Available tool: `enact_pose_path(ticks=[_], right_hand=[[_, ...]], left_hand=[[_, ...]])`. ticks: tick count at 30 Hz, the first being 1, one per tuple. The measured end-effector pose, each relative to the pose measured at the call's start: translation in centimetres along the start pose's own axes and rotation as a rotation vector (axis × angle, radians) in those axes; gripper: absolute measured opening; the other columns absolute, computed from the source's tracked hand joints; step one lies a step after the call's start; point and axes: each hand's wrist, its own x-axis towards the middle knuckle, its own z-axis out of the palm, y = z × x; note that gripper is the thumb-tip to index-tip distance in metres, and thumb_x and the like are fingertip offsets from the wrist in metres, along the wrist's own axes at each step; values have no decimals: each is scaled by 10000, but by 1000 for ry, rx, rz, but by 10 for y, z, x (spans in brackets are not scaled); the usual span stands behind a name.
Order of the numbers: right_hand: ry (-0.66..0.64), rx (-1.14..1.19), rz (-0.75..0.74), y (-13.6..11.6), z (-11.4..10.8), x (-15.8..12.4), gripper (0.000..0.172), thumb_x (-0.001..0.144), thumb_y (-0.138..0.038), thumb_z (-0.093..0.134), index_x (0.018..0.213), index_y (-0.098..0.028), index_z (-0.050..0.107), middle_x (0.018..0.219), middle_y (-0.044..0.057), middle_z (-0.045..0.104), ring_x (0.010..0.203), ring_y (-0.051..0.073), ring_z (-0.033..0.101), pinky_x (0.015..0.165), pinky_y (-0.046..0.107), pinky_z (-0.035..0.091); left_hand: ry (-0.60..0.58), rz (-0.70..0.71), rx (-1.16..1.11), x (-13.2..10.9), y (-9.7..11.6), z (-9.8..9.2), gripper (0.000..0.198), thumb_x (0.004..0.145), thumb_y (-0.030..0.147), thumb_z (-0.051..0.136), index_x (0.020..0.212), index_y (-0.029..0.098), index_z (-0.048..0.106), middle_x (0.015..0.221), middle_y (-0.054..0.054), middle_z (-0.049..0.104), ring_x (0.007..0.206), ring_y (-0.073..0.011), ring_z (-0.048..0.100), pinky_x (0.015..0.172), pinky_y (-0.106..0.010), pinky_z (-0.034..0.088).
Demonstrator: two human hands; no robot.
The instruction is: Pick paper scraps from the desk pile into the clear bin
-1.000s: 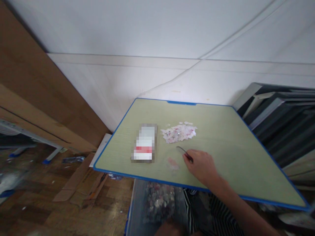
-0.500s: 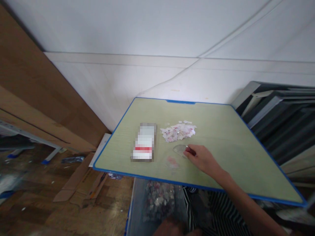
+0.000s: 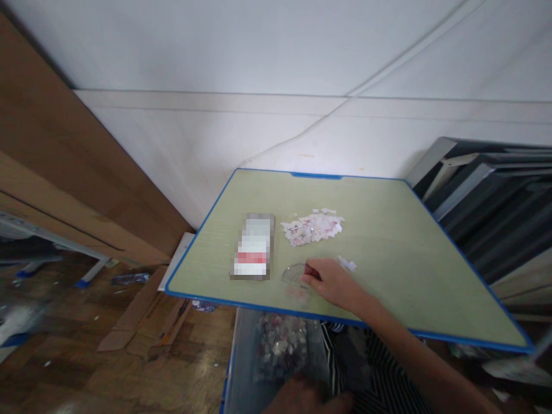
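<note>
My right hand (image 3: 330,282) is closed on a clear half-round protractor (image 3: 293,275), held low over the green-topped table (image 3: 409,247). Something dark red shows at its fingertips. A blurred pinkish scrap (image 3: 297,295) lies just in front of the protractor, near the table's front edge. Behind it is a heap of torn whitish-pink paper scraps (image 3: 314,227), and a few loose paper pieces (image 3: 347,263) rest by my wrist. Below the table edge, my left hand (image 3: 299,397) is blurred beside a clear bin (image 3: 241,356) of scraps; its fingers are not clear.
A pixelated phone-shaped object (image 3: 253,246) lies on the table's left part. A white wall (image 3: 207,132) stands behind. Dark grey panels (image 3: 487,190) lean at the right. Flattened cardboard (image 3: 133,322) is on the floor at left.
My right hand has moved left and slightly nearer with the protractor, now close to the pinkish scrap. Loose paper pieces behind the hand have come into view. My left hand stays low.
</note>
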Motion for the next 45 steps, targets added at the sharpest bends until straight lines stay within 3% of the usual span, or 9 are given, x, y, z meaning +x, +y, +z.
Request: enact_pose_path(ticks=[7, 16, 19, 25, 31, 34, 39, 42, 45], right_hand=[[-21, 8, -35, -10, 11, -13, 132, 779, -138, 581, 651, -170, 578, 633, 13, 640, 578, 113, 533, 536, 222, 325], [-41, 11, -99, -17, 10, -16, 162, 783, -142, 577, 623, -167, 569, 626, 8, 636, 574, 113, 532, 533, 224, 312], [-68, 19, -158, -17, 8, -17, 176, 796, -135, 572, 624, -166, 553, 648, 7, 638, 597, 112, 537, 540, 221, 314], [-116, 49, -286, -13, 5, -20, 156, 853, -135, 526, 703, -174, 550, 736, 3, 640, 679, 110, 545, 614, 210, 355], [-251, 67, -438, -11, -6, -27, 136, 863, -225, 547, 743, -170, 582, 750, 12, 633, 726, 128, 562, 658, 226, 381], [-200, 93, -420, 8, -23, -30, 196, 896, -235, 496, 730, -166, 577, 722, 16, 614, 704, 127, 554, 662, 236, 393], [130, 81, -311, 77, -51, -23, 257, 903, -292, 443, 718, -174, 577, 685, 29, 587, 642, 136, 541, 600, 250, 399], [171, 64, -273, 109, -57, -13, 269, 892, -313, 443, 715, -168, 585, 672, 42, 587, 615, 144, 543, 582, 261, 404], [166, 54, -274, 121, -53, -5, 301, 893, -330, 429, 696, -163, 583, 653, 45, 579, 596, 150, 542, 561, 263, 404]], left_hand=[[23, 23, 91, 3, -1, 6, 374, 907, 331, 541, 1256, 302, 409, 730, 8, 676, 553, -158, 628, 332, -268, 120], [-58, 17, 60, 2, -1, -6, 332, 943, 318, 487, 1262, 279, 403, 769, -16, 682, 620, -171, 648, 334, -255, 161], [6, 29, 81, 3, -1, -3, 367, 921, 325, 528, 1261, 281, 398, 739, -5, 680, 571, -175, 638, 340, -256, 172], [3, 24, 56, 1, -1, 1, 383, 925, 312, 518, 1284, 273, 390, 824, -42, 689, 686, -218, 666, 466, -233, 411], [205, 64, 101, 3, -3, 7, 366, 876, 310, 576, 1216, 270, 447, 673, 23, 643, 487, -152, 558, 385, -219, 290], [185, 48, 60, 1, -3, 5, 358, 860, 309, 606, 1185, 280, 458, 735, 23, 658, 543, -147, 583, 385, -227, 254], [91, 22, 73, -1, -3, 8, 462, 873, 284, 597, 1268, 297, 358, 699, 15, 648, 560, -172, 613, 388, -264, 198], [58, 0, 53, 0, -5, 11, 472, 879, 281, 589, 1281, 316, 344, 732, 0, 651, 578, -179, 622, 379, -252, 189], [59, 6, 28, 0, -7, 13, 477, 877, 281, 593, 1285, 308, 348, 737, -7, 651, 589, -195, 626, 411, -243, 279]])
